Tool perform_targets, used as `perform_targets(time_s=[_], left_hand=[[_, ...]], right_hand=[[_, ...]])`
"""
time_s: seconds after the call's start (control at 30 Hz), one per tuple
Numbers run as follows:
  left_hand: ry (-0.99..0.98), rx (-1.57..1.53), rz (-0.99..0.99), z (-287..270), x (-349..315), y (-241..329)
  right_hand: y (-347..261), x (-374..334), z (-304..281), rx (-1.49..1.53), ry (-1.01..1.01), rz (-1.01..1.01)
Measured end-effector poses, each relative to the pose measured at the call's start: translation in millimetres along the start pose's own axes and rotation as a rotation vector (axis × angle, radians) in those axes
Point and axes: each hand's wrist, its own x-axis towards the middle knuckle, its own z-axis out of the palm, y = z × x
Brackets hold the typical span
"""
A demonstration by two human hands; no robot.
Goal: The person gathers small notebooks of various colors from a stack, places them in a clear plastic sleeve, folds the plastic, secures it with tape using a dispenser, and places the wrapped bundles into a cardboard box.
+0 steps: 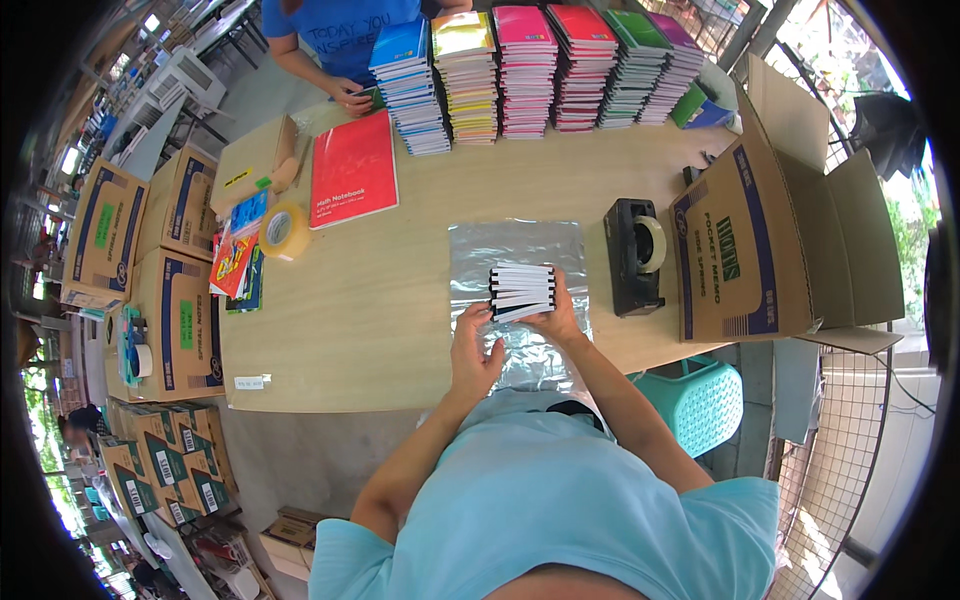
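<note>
A small stack of pocket notebooks, white page edges and dark spines showing, is held upright-edged over a shiny clear plastic sheet on the table. My right hand wraps round the stack's right side and near corner, closed on it. At the near left corner, my left hand touches the stack with its fingertips. Its thumb stands apart, and that hand is open. The stack's underside and some of my right fingers are hidden.
Tall stacks of coloured notebooks line the far edge. A red notebook and tape roll lie left. A black tape dispenser and opened carton stand right. A co-worker's hand rests at the far side.
</note>
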Motion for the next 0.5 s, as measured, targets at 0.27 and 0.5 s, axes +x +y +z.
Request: perform_targets(time_s=[0.27,0.5], left_hand=[[-0.080,-0.173,-0.216,8,13,11],[-0.064,0.049,-0.062,12,7,19]], right_hand=[[8,-1,1,-0.002,0.014,0.001],[13,-1,-1,-0.060,0.030,-0.060]])
